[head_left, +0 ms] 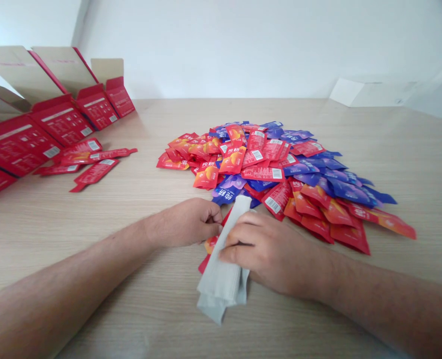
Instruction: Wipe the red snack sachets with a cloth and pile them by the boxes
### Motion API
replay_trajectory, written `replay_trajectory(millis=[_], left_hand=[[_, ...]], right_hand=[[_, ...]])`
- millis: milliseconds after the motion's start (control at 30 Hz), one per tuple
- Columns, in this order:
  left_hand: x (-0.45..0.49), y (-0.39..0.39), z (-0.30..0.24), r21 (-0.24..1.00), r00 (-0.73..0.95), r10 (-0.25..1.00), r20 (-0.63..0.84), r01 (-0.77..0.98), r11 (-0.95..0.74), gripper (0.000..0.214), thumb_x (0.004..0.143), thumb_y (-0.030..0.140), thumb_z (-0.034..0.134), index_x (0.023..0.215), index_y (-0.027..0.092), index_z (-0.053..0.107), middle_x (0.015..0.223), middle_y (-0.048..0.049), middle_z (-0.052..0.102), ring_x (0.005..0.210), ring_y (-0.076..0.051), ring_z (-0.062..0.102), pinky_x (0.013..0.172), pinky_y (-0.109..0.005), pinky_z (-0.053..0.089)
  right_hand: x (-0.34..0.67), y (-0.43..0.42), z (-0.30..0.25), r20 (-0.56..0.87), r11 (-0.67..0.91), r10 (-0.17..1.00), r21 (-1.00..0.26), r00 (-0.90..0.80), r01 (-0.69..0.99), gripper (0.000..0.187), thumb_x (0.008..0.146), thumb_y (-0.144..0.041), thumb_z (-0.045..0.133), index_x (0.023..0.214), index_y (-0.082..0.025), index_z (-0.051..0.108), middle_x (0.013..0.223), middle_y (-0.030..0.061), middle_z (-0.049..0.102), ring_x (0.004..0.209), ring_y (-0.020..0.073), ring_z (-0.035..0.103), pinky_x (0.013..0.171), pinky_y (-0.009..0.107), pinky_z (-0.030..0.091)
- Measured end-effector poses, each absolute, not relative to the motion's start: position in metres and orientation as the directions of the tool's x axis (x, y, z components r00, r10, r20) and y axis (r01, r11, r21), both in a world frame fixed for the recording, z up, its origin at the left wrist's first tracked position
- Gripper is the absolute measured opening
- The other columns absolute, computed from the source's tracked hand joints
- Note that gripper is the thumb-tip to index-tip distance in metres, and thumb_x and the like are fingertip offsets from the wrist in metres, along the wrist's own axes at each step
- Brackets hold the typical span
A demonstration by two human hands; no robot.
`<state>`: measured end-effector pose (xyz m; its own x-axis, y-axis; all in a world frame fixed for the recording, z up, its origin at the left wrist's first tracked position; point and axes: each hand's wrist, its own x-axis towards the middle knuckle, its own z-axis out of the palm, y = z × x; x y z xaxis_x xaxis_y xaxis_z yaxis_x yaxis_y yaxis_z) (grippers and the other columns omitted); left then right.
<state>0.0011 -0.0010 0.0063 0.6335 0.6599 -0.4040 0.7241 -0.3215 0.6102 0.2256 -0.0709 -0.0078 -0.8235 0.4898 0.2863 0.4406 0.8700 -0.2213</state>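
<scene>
My left hand (185, 222) and my right hand (269, 252) meet at the near side of a wooden table (93, 239). Both close on a stack of sachets (224, 269) turned silver side up, with red and orange edges showing beneath. The right hand's fingers lie over the stack's top and grip it. The left hand pinches its left edge. Just beyond the hands spreads a big pile of red, orange and blue sachets (280, 169).
Several open red cartons (60, 117) stand in a row at the far left. A few red sachets (89, 162) lie loose in front of them. A flat white box (370, 92) rests at the back right against the white wall.
</scene>
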Motion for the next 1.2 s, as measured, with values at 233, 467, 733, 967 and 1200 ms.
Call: replay_trajectory(millis=[233, 467, 733, 967, 1200], left_hand=[[0.0006, -0.0010, 0.0056, 0.617, 0.653, 0.648, -0.392, 0.709, -0.341, 0.013, 0.084, 0.026, 0.052, 0.081, 0.023, 0.063, 0.063, 0.0060, 0.063, 0.057, -0.011, 0.057, 0.049, -0.021, 0.038], [0.0009, -0.0014, 0.0061, 0.608, 0.652, 0.654, -0.383, 0.711, -0.353, 0.013, 0.084, 0.026, 0.051, 0.081, 0.023, 0.063, 0.063, 0.0062, 0.063, 0.057, -0.011, 0.056, 0.048, -0.020, 0.037], [-0.0004, 0.0001, 0.0042, 0.607, 0.660, 0.652, -0.374, 0.706, -0.366, 0.012, 0.082, 0.024, 0.051, 0.081, 0.023, 0.063, 0.062, 0.0069, 0.062, 0.057, -0.011, 0.055, 0.047, -0.020, 0.036], [0.0005, -0.0013, 0.0049, 0.611, 0.655, 0.650, -0.386, 0.709, -0.352, 0.013, 0.083, 0.025, 0.051, 0.081, 0.023, 0.064, 0.063, 0.0068, 0.063, 0.057, -0.011, 0.057, 0.049, -0.020, 0.037], [0.0011, -0.0022, 0.0048, 0.623, 0.647, 0.656, -0.390, 0.709, -0.329, 0.012, 0.084, 0.026, 0.052, 0.081, 0.023, 0.064, 0.062, 0.0071, 0.063, 0.056, -0.010, 0.056, 0.048, -0.020, 0.037]], right_hand=[[0.2279, -0.0704, -0.0099, 0.302, 0.817, 0.576, -0.247, -0.760, 0.521, 0.021, 0.097, -0.016, 0.062, 0.114, -0.018, 0.074, 0.108, 0.0092, 0.070, 0.107, 0.0257, 0.058, 0.096, 0.043, 0.049], [0.2269, -0.0702, -0.0102, 0.298, 0.831, 0.554, -0.248, -0.777, 0.497, 0.020, 0.100, -0.018, 0.060, 0.115, -0.019, 0.074, 0.108, 0.0084, 0.071, 0.108, 0.0248, 0.058, 0.097, 0.042, 0.049], [0.2261, -0.0692, -0.0081, 0.266, 0.870, 0.488, -0.222, -0.832, 0.440, 0.022, 0.104, -0.024, 0.055, 0.117, -0.021, 0.073, 0.107, 0.0059, 0.072, 0.106, 0.0247, 0.058, 0.098, 0.043, 0.048], [0.2273, -0.0705, -0.0095, 0.288, 0.834, 0.549, -0.244, -0.785, 0.494, 0.020, 0.098, -0.018, 0.063, 0.115, -0.019, 0.074, 0.108, 0.0073, 0.071, 0.106, 0.0251, 0.058, 0.096, 0.042, 0.049], [0.2265, -0.0699, -0.0101, 0.300, 0.808, 0.588, -0.258, -0.751, 0.529, 0.020, 0.097, -0.014, 0.063, 0.113, -0.018, 0.074, 0.107, 0.0088, 0.071, 0.106, 0.0248, 0.058, 0.094, 0.041, 0.050]])
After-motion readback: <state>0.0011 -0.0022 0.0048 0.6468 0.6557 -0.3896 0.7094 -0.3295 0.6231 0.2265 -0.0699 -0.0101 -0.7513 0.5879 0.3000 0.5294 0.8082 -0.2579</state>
